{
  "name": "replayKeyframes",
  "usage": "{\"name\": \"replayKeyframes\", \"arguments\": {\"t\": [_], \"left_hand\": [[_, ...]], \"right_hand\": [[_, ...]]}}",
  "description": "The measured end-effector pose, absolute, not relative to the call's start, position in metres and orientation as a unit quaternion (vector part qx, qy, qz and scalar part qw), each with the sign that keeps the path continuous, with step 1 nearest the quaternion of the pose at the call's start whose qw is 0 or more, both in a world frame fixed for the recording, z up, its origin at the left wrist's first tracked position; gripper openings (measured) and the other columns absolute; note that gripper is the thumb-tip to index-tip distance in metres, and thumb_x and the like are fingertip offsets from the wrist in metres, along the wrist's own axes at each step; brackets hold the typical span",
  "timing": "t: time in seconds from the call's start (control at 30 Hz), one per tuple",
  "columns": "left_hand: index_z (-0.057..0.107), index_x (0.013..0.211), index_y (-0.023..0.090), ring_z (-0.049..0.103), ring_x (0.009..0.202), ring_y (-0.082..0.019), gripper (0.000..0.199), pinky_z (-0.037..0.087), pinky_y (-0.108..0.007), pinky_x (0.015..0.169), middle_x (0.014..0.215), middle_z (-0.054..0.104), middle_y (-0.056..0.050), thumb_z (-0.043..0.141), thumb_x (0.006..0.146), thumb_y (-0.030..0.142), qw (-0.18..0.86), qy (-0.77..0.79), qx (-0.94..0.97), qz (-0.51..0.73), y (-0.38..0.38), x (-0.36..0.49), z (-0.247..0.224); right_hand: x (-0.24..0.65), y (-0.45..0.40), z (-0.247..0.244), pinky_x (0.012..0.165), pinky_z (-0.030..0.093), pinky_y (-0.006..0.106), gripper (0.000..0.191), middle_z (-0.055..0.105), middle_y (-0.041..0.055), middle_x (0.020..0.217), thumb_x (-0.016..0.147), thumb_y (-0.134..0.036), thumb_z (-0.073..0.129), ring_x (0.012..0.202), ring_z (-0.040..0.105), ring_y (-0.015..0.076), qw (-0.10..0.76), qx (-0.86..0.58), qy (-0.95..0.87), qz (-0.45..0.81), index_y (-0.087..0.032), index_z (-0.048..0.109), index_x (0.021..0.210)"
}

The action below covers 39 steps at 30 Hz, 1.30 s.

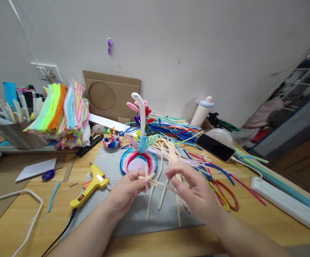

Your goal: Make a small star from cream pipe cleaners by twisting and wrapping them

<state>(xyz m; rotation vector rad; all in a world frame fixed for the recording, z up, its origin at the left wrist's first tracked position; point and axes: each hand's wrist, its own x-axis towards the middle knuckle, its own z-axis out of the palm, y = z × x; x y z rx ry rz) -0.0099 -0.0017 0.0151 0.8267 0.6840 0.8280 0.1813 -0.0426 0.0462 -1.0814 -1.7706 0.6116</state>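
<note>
My left hand (pixel 130 189) pinches a small shape of bent cream pipe cleaners (pixel 147 177) between thumb and fingers. A cream strand runs from this shape toward my right hand (pixel 195 185), which is slightly blurred, its thumb and curled fingers apart. The strand passes by the right thumb; its far end is hidden. Just behind the hands stands a pipe-cleaner piece with a round base (pixel 123 160) ringed in blue, white, pink and red. A white long-necked figure (pixel 141 110) rises above that base. Loose cream pipe cleaners (pixel 161 196) lie under and beside my right hand.
A yellow glue gun (pixel 90 187) lies left on the grey mat (pixel 133 225). Bundled pipe cleaners (pixel 54 110) stand back left; loose blue ones (pixel 165 130) lie behind. A phone (pixel 216 147), scissors (pixel 231 196) and a white power strip (pixel 286 203) are at the right.
</note>
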Motion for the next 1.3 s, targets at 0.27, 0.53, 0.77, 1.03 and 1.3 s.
{"name": "replayKeyframes", "arguments": {"t": [0.27,0.53,0.77,1.03,1.3], "left_hand": [[0.062,0.075,0.012,0.048,0.053,-0.006,0.009,0.036,-0.017,0.054,0.061,0.057,0.001,0.069,0.071,0.016,0.834,0.296,0.302,0.354,0.000,-0.007,0.006],[0.062,0.073,0.012,0.051,0.061,-0.009,0.011,0.039,-0.020,0.060,0.066,0.058,-0.001,0.070,0.071,0.019,0.795,0.326,0.384,0.338,-0.004,-0.001,0.011],[0.061,0.070,0.015,0.049,0.067,-0.011,0.014,0.038,-0.022,0.063,0.071,0.058,0.000,0.073,0.068,0.022,0.746,0.343,0.441,0.362,-0.006,0.001,0.010],[0.062,0.072,0.016,0.049,0.064,-0.011,0.013,0.038,-0.022,0.061,0.067,0.059,0.000,0.070,0.071,0.026,0.777,0.304,0.460,0.304,-0.007,-0.003,0.007],[0.063,0.071,0.018,0.051,0.065,-0.012,0.010,0.039,-0.023,0.062,0.068,0.058,0.001,0.071,0.070,0.024,0.752,0.301,0.489,0.323,-0.009,0.000,0.006]], "right_hand": [[0.169,-0.027,0.004,0.047,0.032,0.019,0.028,0.050,-0.0040,0.061,0.080,-0.041,0.060,0.049,0.039,0.0059,0.418,-0.421,-0.520,0.615,-0.015,0.061,0.091],[0.170,-0.035,0.005,0.052,0.035,0.020,0.023,0.055,-0.0009,0.066,0.079,-0.038,0.060,0.059,0.044,0.0089,0.429,-0.445,-0.542,0.569,-0.014,0.059,0.079],[0.170,-0.039,0.003,0.044,0.033,0.018,0.015,0.053,-0.0025,0.059,0.077,-0.029,0.059,0.050,0.042,0.0072,0.465,-0.463,-0.543,0.525,-0.015,0.060,0.075],[0.171,-0.045,0.011,0.046,0.041,0.017,0.006,0.058,-0.0006,0.060,0.076,-0.021,0.055,0.050,0.052,0.0081,0.499,-0.414,-0.568,0.507,-0.015,0.058,0.074],[0.174,-0.044,0.010,0.047,0.039,0.017,0.010,0.056,-0.0012,0.062,0.076,-0.025,0.059,0.051,0.048,0.0070,0.485,-0.385,-0.534,0.576,-0.015,0.058,0.075]]}}
